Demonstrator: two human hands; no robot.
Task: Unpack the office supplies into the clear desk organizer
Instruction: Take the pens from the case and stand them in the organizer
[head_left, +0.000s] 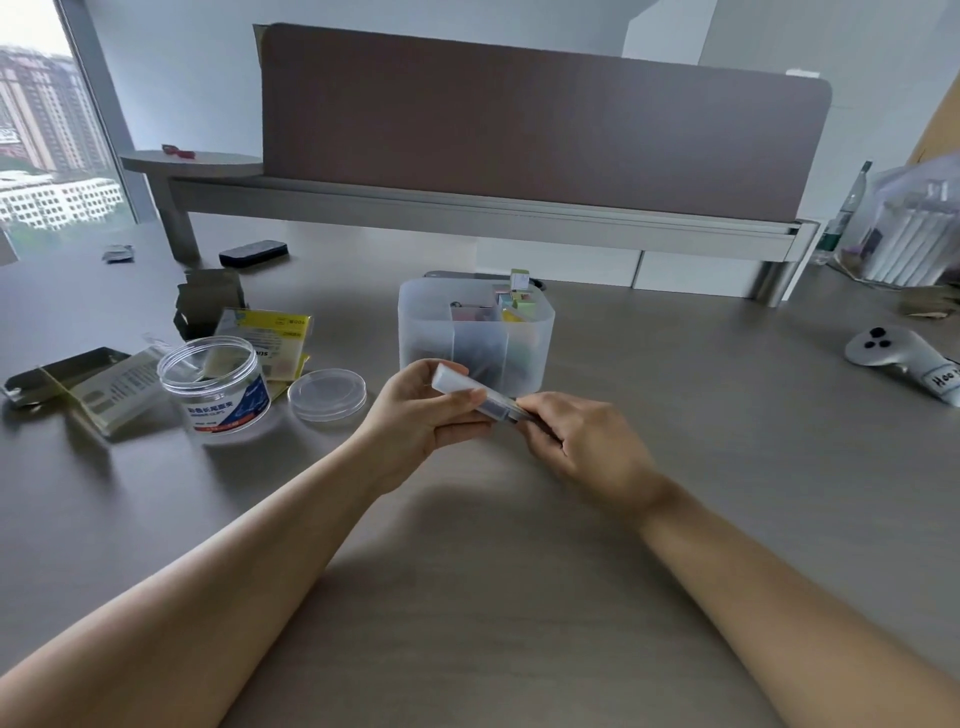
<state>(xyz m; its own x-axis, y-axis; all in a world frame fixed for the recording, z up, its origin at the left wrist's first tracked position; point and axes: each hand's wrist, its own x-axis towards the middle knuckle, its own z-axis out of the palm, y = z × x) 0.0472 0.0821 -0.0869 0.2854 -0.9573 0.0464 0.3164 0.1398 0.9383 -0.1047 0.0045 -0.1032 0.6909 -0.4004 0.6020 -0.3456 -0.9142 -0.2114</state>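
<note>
Head view, left hand (415, 415) gripping frosted tube (470, 392), right fingers (540, 434) pinching its end

We note a grey desk (675, 441) backed by a brown partition panel (519, 119). A white handheld controller (904, 358) lies at right, near a plastic bag of white tubes (914, 234). A black eraser block (253, 254) rests far left, below a window (47, 130).

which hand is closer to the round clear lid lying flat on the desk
Left. The left hand grips the pale end of a slim clear packet just right of the lid. The right hand pinches the packet's other end, farther right.
</note>
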